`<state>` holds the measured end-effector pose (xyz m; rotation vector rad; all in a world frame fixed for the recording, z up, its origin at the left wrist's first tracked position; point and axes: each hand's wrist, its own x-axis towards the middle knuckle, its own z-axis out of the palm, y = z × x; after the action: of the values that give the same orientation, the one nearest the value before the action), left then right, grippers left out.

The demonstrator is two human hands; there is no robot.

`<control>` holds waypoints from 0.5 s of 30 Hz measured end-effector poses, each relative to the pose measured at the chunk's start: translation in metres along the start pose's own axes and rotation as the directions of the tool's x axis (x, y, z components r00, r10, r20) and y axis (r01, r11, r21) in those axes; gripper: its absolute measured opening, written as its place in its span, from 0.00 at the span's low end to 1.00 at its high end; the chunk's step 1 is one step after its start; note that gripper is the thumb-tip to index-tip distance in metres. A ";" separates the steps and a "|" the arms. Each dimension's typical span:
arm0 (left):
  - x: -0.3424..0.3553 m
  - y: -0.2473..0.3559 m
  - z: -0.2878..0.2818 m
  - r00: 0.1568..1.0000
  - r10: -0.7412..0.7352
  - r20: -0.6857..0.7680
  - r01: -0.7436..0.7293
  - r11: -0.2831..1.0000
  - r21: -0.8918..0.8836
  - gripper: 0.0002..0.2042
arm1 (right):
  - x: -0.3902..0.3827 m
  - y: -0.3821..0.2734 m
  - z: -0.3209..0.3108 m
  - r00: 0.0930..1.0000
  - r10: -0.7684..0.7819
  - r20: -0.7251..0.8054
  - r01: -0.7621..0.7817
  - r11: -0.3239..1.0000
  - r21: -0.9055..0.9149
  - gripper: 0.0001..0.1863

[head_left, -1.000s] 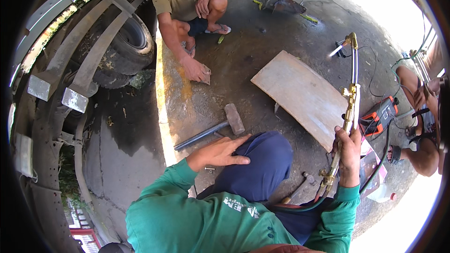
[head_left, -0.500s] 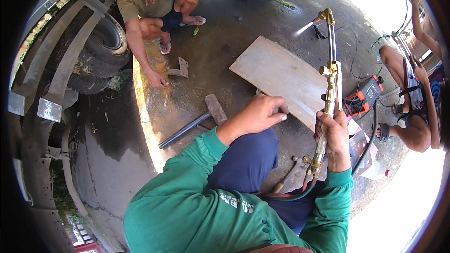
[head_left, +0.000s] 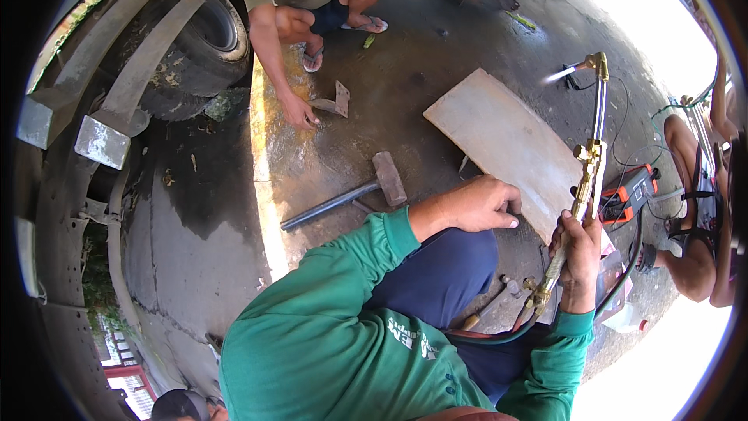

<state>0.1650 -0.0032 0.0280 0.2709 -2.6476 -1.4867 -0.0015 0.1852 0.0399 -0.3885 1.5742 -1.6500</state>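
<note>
My right hand (head_left: pixel 579 248) is wrapped round the handle of a brass-and-steel cutting torch (head_left: pixel 590 171). The torch stands nearly upright, its head bent to the left, and a bright flame (head_left: pixel 558 76) burns at the nozzle. Dark and red hoses (head_left: pixel 487 337) run from its lower end across my lap. Curled loosely above my raised knee, my left hand (head_left: pixel 477 204) is closed with nothing showing in it. Beyond both hands a flat, worn rectangular board (head_left: pixel 499 136) lies at a slant. A sledgehammer (head_left: pixel 389 179) rests on the ground left of my left hand.
A squatting co-worker's hand (head_left: pixel 299 111) is beside an angled metal bracket (head_left: pixel 333 101). Right of the torch are an orange-and-black machine (head_left: pixel 629 193) and another seated person (head_left: pixel 689 265). A hammer (head_left: pixel 491 304) lies by my knee. A truck wheel (head_left: pixel 210 27) and frame stand left.
The whole view has shifted, so the scene sits further right and mostly lower. The torch stays lit in my right hand. A dark-capped head now shows at the lower left.
</note>
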 end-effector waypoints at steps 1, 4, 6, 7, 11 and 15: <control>0.000 -0.002 0.000 1.000 0.000 0.004 0.000 1.000 -0.002 0.15 | -0.007 -0.003 0.006 0.999 -0.047 0.013 0.047 0.999 0.003 0.21; 0.001 -0.006 -0.003 1.000 -0.016 0.020 0.016 1.000 -0.006 0.16 | -0.007 -0.003 0.015 0.998 -0.056 0.022 0.056 0.998 0.011 0.19; 0.002 -0.010 -0.002 0.999 -0.022 0.032 0.025 0.997 -0.077 0.18 | -0.008 0.001 0.012 0.996 -0.076 0.040 0.076 0.997 -0.006 0.22; 0.004 -0.014 -0.004 0.995 -0.054 0.089 0.063 0.993 -0.102 0.19 | -0.009 0.002 0.012 0.994 -0.100 0.045 0.100 0.995 -0.006 0.23; 0.025 -0.066 0.009 0.999 0.037 0.037 -0.027 0.968 -0.249 0.24 | -0.009 0.001 0.015 0.989 -0.108 0.099 0.101 0.992 0.078 0.34; 0.055 -0.093 0.011 0.978 -0.194 0.078 0.207 0.843 -0.496 0.35 | 0.006 0.001 0.025 0.995 -0.020 0.097 0.018 1.000 0.023 0.40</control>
<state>0.1191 -0.0522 -0.0576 0.4934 -2.1824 -2.1871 0.0128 0.1638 0.0411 -0.4664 1.4831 -1.6372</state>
